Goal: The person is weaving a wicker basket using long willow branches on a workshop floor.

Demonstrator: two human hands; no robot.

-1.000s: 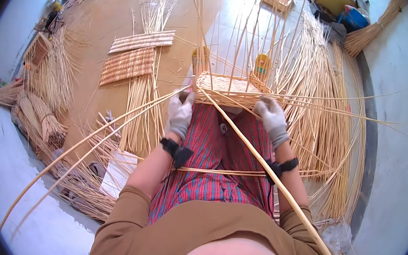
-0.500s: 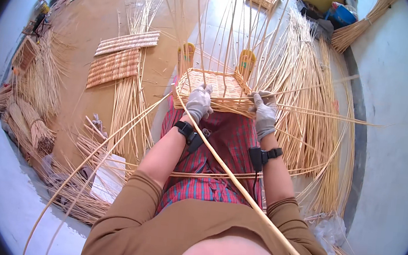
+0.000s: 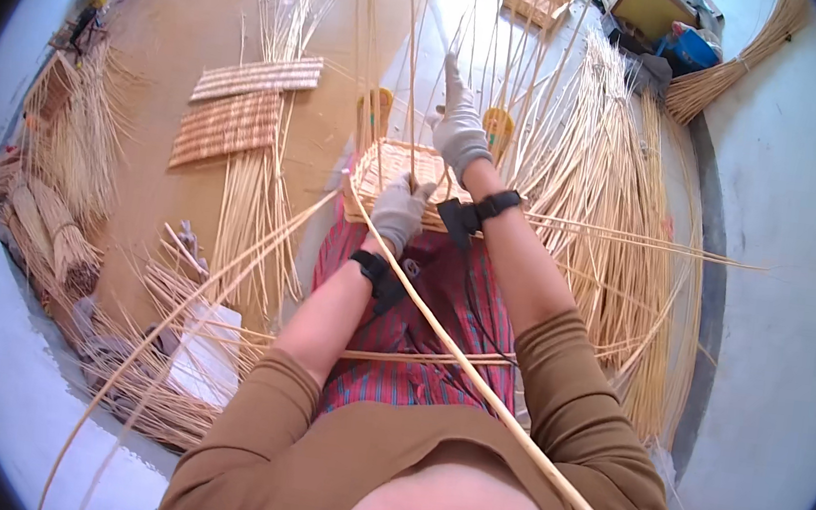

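A shallow pale wicker basket [image 3: 373, 172] rests across my knees, with long thin stakes [image 3: 414, 34] standing up from it. My left hand [image 3: 396, 211], in a light grey glove, grips one stake at the basket's near side. My right hand [image 3: 461, 125], gloved alike, is raised among the upright stakes above the right part of the basket, fingers stretched upward and thumb apart; whether it touches a stake is unclear. A thicker rod [image 3: 457, 351] runs diagonally from the basket's front-left corner past my chest.
Two woven panels [image 3: 224, 129] lie over rods at the left. Long loose rods [image 3: 598, 176] cover the right side. A square wicker tray [image 3: 534, 5], a blue container [image 3: 687, 55] and a tied bundle [image 3: 725, 82] are at the back. More bundles [image 3: 76, 257] line the left wall.
My right hand has left the basket's near right rim and risen up and leftward among the stakes. My left hand moved rightward from the left corner, then stayed at the near side.
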